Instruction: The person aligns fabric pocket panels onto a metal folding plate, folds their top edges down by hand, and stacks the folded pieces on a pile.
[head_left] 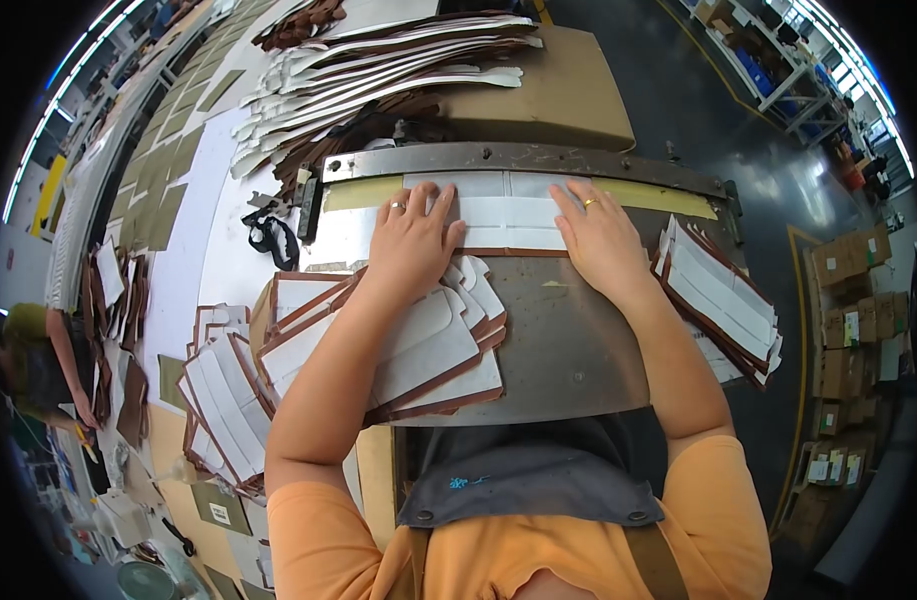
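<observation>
My left hand (410, 240) lies with its fingers stretched over the left end of a white-backed panel with a brown edge (508, 212). At the panel's right end rests my right hand (606, 245), fingers extended and pressed lightly on it; a ring shows on each hand. The panel lies flat on a metal machine plate (568, 340), along a metal bar (568, 165). Yellow strips (658, 196) run beside it on both sides. Below my left forearm, white panels with brown borders (428, 350) are piled on the plate.
Another stack of brown-edged pieces (723, 295) hangs over the plate's right side. More panels (228, 400) lie at left. Long white and brown strips (378, 80) are heaped beyond the bar, near a cardboard box (538, 95). A co-worker's arm (68, 360) shows far left.
</observation>
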A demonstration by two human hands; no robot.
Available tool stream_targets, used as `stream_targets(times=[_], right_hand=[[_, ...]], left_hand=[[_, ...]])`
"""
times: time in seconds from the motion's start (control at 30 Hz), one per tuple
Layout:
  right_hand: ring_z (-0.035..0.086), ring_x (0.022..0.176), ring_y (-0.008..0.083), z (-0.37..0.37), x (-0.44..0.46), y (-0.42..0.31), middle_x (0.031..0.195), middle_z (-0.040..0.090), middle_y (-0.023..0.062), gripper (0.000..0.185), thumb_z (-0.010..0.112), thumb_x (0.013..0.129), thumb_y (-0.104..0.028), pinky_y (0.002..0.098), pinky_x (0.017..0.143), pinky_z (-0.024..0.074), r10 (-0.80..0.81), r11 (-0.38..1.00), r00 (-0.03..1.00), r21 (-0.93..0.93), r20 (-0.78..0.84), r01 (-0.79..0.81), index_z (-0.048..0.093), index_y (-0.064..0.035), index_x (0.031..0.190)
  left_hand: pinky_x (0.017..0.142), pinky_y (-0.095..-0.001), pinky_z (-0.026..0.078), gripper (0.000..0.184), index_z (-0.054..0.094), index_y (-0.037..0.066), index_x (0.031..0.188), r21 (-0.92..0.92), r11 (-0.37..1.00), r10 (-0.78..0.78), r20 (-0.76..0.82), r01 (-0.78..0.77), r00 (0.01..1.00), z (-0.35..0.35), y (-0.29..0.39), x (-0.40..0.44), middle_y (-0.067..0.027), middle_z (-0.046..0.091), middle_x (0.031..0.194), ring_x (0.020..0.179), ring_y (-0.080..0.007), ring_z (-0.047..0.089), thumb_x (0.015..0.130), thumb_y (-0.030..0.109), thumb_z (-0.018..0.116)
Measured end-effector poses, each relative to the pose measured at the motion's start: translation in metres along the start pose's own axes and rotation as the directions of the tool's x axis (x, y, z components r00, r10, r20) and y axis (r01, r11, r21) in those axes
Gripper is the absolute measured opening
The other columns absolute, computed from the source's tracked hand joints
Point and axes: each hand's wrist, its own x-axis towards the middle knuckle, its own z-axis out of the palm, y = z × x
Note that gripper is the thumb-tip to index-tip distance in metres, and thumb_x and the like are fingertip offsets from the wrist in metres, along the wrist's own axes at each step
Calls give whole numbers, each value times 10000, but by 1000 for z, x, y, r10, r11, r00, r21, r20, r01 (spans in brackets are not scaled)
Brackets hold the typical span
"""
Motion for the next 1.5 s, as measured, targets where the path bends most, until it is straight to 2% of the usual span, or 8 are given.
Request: stream_targets(times=[0.33,0.53,0.83,1.13,1.23,1.33,1.37,1.5], right_hand=[[508,1043,282,-11,14,1,1073,555,116,323,605,822,-169,389,904,408,-69,998,995,0,68,69,577,-37,1115],[520,972,283,23,70,-31,1054,555,100,289,597,822,-137,377,878,421,-229,891,969,380,-96,249,594,-44,1096],[545,891,256,45,82,-49,928,581,55,212,591,807,-103,369,770,477,-320,928,935,148,-153,342,626,-42,1008],[573,907,246,-8,44,28,947,585,69,131,536,826,-137,384,737,498,-197,978,976,-57,88,203,607,-42,880],[582,892,266,-31,32,53,937,596,97,172,564,830,-166,402,741,487,27,995,966,-97,255,-2,600,-41,943],[585,862,302,-30,20,47,917,604,138,261,578,841,-194,408,739,469,266,911,923,241,277,-334,558,-40,1051],[588,811,323,-11,10,47,876,598,174,306,571,849,-155,408,728,458,168,968,979,170,116,-186,499,-24,1116],[589,778,269,-27,3,22,859,579,120,255,532,857,-67,362,704,462,348,802,936,503,45,-322,495,-60,1109]], left_hand=[[898,-417,407,370,521,59,1202,-6,999,39,-98,-40,994,5,1,-5,-127,502,1186,1069,-350,483,902,274,514],[869,-416,430,356,512,68,1194,-12,999,51,-76,-52,996,1,-1,-6,-122,510,1169,1049,-349,492,877,225,547],[905,-419,381,503,488,25,1244,-7,1000,-16,-155,15,988,3,-8,7,-112,504,1235,1084,-333,492,876,365,528],[835,-410,353,533,535,16,1180,187,978,-58,-167,90,984,5,-7,5,-111,553,1120,991,-292,543,864,444,496],[844,-418,348,519,532,19,1179,172,980,-58,-205,95,977,9,-9,5,-114,550,1115,995,-292,540,872,436,490],[925,-449,326,477,525,56,1207,21,984,-174,-130,178,976,6,-11,9,-112,523,1207,1098,-309,500,897,414,469],[920,-456,333,452,530,60,1192,-35,979,-204,-164,201,965,10,-13,11,-116,524,1205,1089,-317,505,900,401,470],[891,-480,364,358,547,73,1119,-157,949,-299,-160,275,941,3,-26,15,-136,538,1178,1050,-346,528,909,352,471]])
